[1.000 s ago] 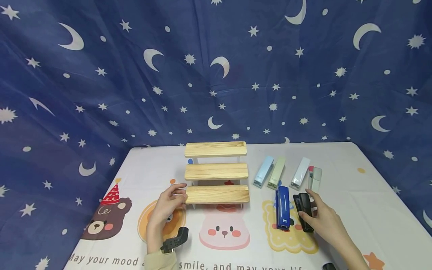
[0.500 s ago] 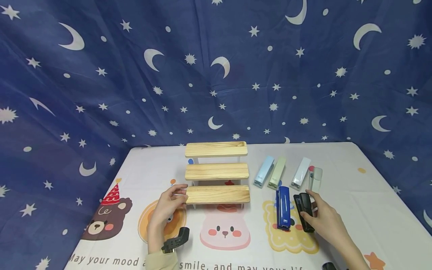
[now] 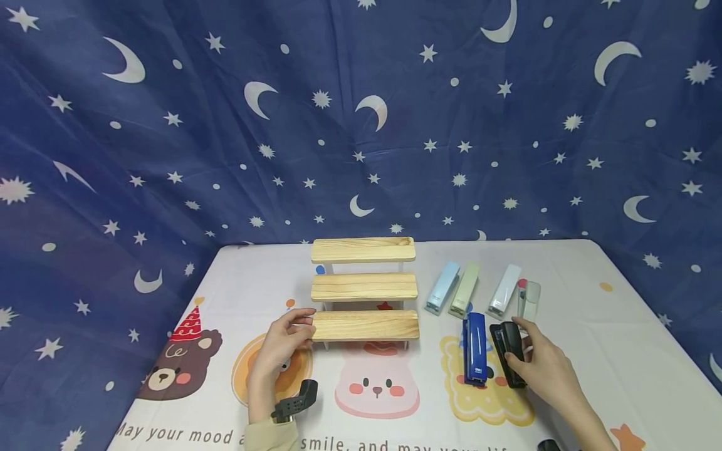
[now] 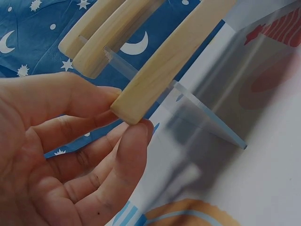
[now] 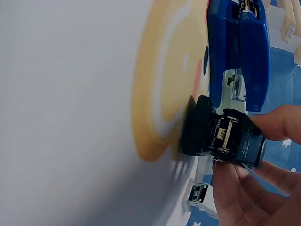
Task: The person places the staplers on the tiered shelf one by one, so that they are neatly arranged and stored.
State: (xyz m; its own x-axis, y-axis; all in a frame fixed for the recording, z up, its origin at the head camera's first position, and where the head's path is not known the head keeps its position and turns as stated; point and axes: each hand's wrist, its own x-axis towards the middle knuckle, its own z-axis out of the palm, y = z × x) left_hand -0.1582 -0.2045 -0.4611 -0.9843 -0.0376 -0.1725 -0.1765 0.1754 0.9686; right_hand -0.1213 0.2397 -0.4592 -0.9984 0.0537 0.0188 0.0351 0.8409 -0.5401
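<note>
In the head view my left hand is at the left end of a three-step wooden display shelf. Its fingers pinch the lowest board's end, seen close in the left wrist view as a pale wooden board on clear supports. My right hand grips a black stapler by its sides, thumb on one and fingers on the other. The right wrist view faces that stapler's end. Close to its left lies a dark blue stapler.
Behind the black stapler lie a light blue stapler, a pale green stapler, a white stapler and a smaller pale grey stapler. A printed white cloth covers the table; a starry blue curtain hangs behind.
</note>
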